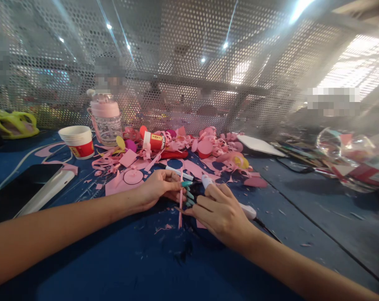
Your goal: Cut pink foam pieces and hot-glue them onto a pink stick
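Note:
My left hand (166, 186) pinches a thin pink strip (181, 205) of foam or paper between thumb and fingers. The strip stands roughly upright, its lower end hanging over the blue tabletop (114, 259). Long teal nails show on this hand. My right hand (220, 209) is closed around a white pen-like tool (247, 211) with a black cord trailing to the right. The tool's thin dark tip points left, close to the strip and my left thumb; whether it touches cannot be made out. Behind my hands lies a white pen (179, 172) among pink scraps (194, 167).
White-and-red paper cups (79, 142), a pink-lidded bottle (106, 117) and a phone (29, 184) are on the left. Another cup (154, 141) lies tipped in the scrap pile. Clear plastic packaging (358, 163) sits at right. A perforated metal panel (183, 62) rises behind.

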### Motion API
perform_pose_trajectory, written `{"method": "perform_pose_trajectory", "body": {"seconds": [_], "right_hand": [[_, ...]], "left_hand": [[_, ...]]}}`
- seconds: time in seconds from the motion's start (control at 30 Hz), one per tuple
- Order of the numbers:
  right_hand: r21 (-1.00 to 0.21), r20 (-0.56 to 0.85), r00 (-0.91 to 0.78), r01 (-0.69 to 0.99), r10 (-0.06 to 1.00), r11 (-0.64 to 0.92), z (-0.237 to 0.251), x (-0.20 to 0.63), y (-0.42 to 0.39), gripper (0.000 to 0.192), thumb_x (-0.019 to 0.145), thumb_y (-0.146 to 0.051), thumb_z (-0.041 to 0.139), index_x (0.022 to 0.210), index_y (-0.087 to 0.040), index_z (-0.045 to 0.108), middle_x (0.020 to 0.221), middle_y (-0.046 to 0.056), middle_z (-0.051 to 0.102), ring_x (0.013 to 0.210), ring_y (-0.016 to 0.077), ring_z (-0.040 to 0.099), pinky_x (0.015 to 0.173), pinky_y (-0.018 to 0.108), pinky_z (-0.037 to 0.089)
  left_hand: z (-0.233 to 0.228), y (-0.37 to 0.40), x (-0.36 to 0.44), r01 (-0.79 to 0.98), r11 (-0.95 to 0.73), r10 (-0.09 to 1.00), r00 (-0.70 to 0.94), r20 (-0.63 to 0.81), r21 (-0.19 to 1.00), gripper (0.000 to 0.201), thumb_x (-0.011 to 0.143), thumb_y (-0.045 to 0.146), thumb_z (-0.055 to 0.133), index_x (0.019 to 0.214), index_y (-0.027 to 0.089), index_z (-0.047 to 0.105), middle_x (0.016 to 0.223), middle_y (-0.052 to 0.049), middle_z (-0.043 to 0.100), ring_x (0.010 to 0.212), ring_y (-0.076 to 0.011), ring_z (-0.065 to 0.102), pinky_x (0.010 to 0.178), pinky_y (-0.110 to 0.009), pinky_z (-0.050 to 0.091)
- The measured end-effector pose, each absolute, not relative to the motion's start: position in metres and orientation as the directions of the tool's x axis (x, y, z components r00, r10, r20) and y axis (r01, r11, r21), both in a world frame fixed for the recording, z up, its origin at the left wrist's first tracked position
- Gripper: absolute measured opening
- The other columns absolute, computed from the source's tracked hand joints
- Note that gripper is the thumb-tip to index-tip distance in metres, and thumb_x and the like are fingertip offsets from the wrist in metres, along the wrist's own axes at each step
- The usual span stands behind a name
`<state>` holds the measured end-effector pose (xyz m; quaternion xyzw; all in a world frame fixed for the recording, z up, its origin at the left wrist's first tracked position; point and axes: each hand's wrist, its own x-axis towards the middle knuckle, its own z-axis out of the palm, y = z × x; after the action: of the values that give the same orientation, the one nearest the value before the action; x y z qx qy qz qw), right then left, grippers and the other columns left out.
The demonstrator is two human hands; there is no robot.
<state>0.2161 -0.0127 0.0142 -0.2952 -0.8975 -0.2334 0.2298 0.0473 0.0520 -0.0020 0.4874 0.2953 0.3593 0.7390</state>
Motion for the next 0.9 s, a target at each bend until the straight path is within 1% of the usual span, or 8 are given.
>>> {"method": "perform_pose_trajectory", "body": {"seconds": [0.17,0.4,0.53,0.67,0.8,0.9], "right_hand": [[0.283,0.535,-0.732,0.626,0.423,0.727,0.0148,0.2164,-0.0129,0.026,0.085,-0.026,0.047,0.063,-0.017,0.054,0.058,-0.001,0.053,0.065,0.0132,0.034,0.060,0.029,0.022],[0.291,0.524,-0.741,0.619,0.419,0.730,0.0170,0.2159,-0.0139,0.028,0.086,-0.027,0.046,0.060,-0.017,0.053,0.057,-0.001,0.052,0.063,0.0133,0.032,0.060,0.029,0.022],[0.279,0.516,-0.742,0.618,0.428,0.735,0.0167,0.2157,-0.0143,0.029,0.087,-0.027,0.044,0.062,-0.017,0.054,0.057,-0.001,0.052,0.064,0.0136,0.033,0.060,0.030,0.022],[0.282,0.514,-0.747,0.612,0.422,0.739,0.0177,0.2153,-0.0151,0.027,0.086,-0.027,0.046,0.061,-0.017,0.053,0.057,-0.001,0.052,0.064,0.0134,0.033,0.060,0.029,0.022],[0.285,0.519,-0.759,0.587,0.393,0.757,0.0190,0.2155,-0.0171,0.030,0.084,-0.027,0.049,0.056,-0.016,0.048,0.054,-0.002,0.050,0.063,0.0128,0.033,0.060,0.029,0.023],[0.272,0.558,-0.751,0.568,0.353,0.777,0.0179,0.2159,-0.0182,0.031,0.081,-0.026,0.053,0.053,-0.016,0.046,0.051,-0.002,0.048,0.062,0.0121,0.034,0.060,0.028,0.025]], "left_hand": [[-0.0017,0.0515,0.0480,-0.252,0.271,0.821,0.564,-0.087,0.929,0.032,0.054,0.024,0.076,0.065,0.011,0.048,0.056,-0.002,0.063,0.047,-0.0131,0.062,0.048,-0.023,0.051],[-0.0008,0.0508,0.0478,-0.249,0.272,0.821,0.564,-0.089,0.930,0.032,0.054,0.024,0.075,0.064,0.012,0.048,0.056,-0.002,0.063,0.048,-0.0131,0.062,0.049,-0.023,0.051],[-0.0007,0.0510,0.0481,-0.242,0.270,0.821,0.564,-0.091,0.932,0.032,0.054,0.024,0.075,0.065,0.012,0.048,0.056,-0.002,0.063,0.048,-0.0136,0.062,0.049,-0.023,0.051],[-0.0009,0.0509,0.0484,-0.235,0.261,0.823,0.561,-0.088,0.936,0.033,0.054,0.025,0.076,0.065,0.012,0.048,0.057,-0.002,0.063,0.048,-0.0137,0.062,0.049,-0.023,0.051],[-0.0016,0.0507,0.0481,-0.237,0.249,0.825,0.560,-0.077,0.939,0.033,0.055,0.025,0.076,0.065,0.012,0.047,0.058,-0.003,0.064,0.048,-0.0141,0.063,0.050,-0.024,0.051],[-0.0024,0.0506,0.0481,-0.247,0.245,0.831,0.552,-0.071,0.938,0.034,0.055,0.026,0.075,0.066,0.012,0.047,0.058,-0.002,0.064,0.049,-0.0147,0.063,0.049,-0.023,0.051]]}}
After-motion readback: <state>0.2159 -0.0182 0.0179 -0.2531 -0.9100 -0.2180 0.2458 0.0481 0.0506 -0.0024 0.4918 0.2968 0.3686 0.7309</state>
